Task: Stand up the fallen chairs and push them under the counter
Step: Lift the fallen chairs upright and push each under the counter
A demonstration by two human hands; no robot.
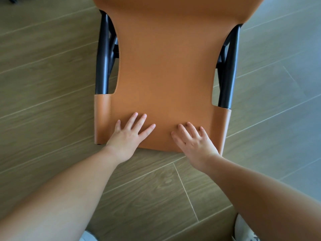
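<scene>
Lying on the wood-plank floor [52, 84], the orange chair [166, 66] shows its black frame [103, 54]; we rest our left hand [129, 134] and right hand [194, 143], fingers spread flat, on its backrest's near edge.

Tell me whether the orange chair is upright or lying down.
Cannot tell for sure. The orange chair fills the view with its backrest toward the camera and both hands flat on it; its feet are out of frame.
</scene>
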